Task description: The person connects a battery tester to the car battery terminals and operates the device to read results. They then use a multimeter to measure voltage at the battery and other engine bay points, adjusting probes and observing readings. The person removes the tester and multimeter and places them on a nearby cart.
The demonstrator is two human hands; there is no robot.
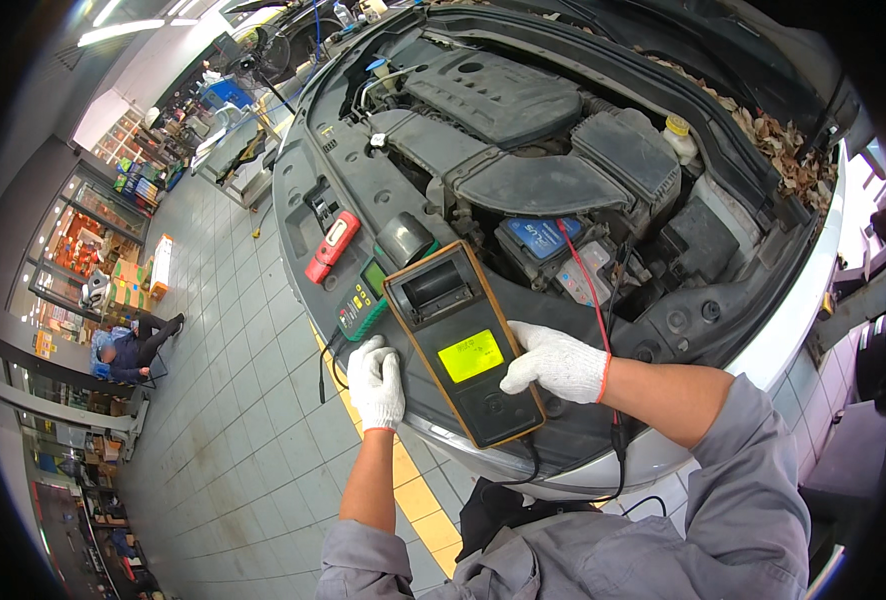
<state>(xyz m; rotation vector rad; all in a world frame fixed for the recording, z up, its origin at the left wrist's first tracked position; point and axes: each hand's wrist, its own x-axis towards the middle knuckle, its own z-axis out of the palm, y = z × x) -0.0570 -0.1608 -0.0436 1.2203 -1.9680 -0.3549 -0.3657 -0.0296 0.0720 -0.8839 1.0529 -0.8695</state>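
Panel (375, 192) along car's front. On it, left to right: lamp (333, 247), then meter (358, 305). Tester (473, 390) right of meter, over panel's near part. Right hand (558, 365) at tester's right edge, thumb over its face. Left hand (376, 385) left of tester, at meter's near end. Battery (543, 238) beyond tester, to its right; engine cover (498, 95) behind battery. Leaves (778, 145) far right. Seated person (128, 352) far left, well apart from car.

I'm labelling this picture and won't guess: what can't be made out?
In the head view:
- Right hand: any fingers behind the handheld device, which blocks them.
- Screen: characters too small.
- Blue-topped battery: rear edge, covered by the black duct.
- Car: rear, cut off by the picture's edge.
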